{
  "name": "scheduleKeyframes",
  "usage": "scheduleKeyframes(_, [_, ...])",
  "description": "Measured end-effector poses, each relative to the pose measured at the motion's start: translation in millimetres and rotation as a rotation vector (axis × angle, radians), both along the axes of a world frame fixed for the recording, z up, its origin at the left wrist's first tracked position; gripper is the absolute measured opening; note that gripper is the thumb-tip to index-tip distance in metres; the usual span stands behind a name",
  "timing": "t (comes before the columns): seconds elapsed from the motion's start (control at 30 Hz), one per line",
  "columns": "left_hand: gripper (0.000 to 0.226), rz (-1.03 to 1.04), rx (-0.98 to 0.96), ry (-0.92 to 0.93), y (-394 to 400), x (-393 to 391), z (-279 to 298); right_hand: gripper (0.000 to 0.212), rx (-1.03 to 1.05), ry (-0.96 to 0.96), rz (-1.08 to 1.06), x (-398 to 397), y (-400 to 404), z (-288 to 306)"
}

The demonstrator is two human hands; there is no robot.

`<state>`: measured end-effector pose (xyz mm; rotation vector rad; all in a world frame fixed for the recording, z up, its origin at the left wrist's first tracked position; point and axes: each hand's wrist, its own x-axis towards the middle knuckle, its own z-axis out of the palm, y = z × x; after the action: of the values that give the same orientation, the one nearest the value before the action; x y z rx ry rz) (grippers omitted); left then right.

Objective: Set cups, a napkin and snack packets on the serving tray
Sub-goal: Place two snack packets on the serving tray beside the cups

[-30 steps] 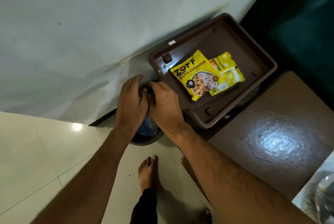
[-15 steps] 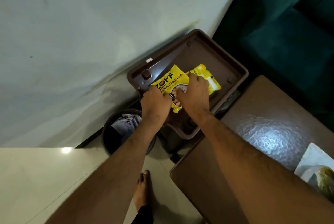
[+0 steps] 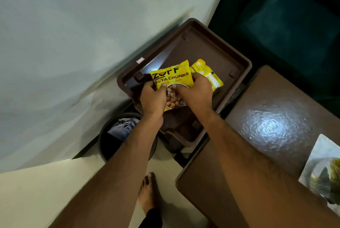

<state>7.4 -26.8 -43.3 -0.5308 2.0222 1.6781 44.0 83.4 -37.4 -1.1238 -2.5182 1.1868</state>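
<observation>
A dark brown serving tray (image 3: 211, 51) sits against the wall. On it lies a yellow soya chunks packet (image 3: 172, 77), its lower half lifted off the tray floor. My left hand (image 3: 152, 99) grips the packet's left edge and my right hand (image 3: 197, 93) grips its right edge. A second yellow snack packet (image 3: 207, 73) lies flat to its right, partly under my right hand. No cups or napkin are in view.
A black round bin (image 3: 108, 139) with cloth or plastic inside stands on the floor below the tray's left corner. A glossy brown table (image 3: 272, 113) is at the right, with a printed mat (image 3: 323, 170) at its edge. Dark green seat behind. My bare foot (image 3: 147, 191) is on tiles.
Both hands moved from the bin up onto the tray and took hold of the soya chunks packet, lifting its near end. The camera view shifted slightly.
</observation>
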Motion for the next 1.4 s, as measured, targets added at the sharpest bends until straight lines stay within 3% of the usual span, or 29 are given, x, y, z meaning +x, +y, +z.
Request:
scheduleKeyframes(0.23, [0.036, -0.025, 0.129, 0.053, 2, -26, 13, 0.059, -0.539, 0.15, -0.166, -3, 16, 7])
scheduleKeyframes(0.33, [0.035, -0.08, 0.164, 0.018, 3, -31, 18, 0.061, -0.595, 0.18, -0.147, -2, 17, 8])
scheduleKeyframes(0.43, [0.012, -0.163, 0.231, -0.054, 2, -33, 22, 0.061, -0.662, 0.173, -0.165, -1, 17, 6])
scheduleKeyframes(0.63, [0.018, -0.194, 0.084, 0.051, 5, -30, 16, 0.051, -0.669, 0.117, -0.141, 1, 16, 2])
scheduleKeyframes(0.73, [0.014, -0.176, 0.082, 0.0, 6, -29, 14, 0.048, -0.631, 0.084, -0.167, -3, 14, 0])
scheduleKeyframes(0.97, [0.026, -0.123, 0.04, 0.026, 6, -33, 11, 0.038, -0.59, 0.097, -0.11, 2, 14, -2])
scheduleKeyframes(1.13, [0.022, -0.089, -0.103, 0.039, 2, -46, 1, 0.021, -0.048, 0.009, -0.33, 8, 30, 6])
scheduleKeyframes(1.27, [0.03, -0.173, -0.312, 0.139, -2, -48, -6, 0.054, 0.09, -0.22, -0.301, 10, 35, 5])
scheduleKeyframes(1.4, [0.049, -0.223, -0.473, 0.231, 1, -44, -3, 0.078, 0.105, -0.287, -0.233, 0, 31, 1])
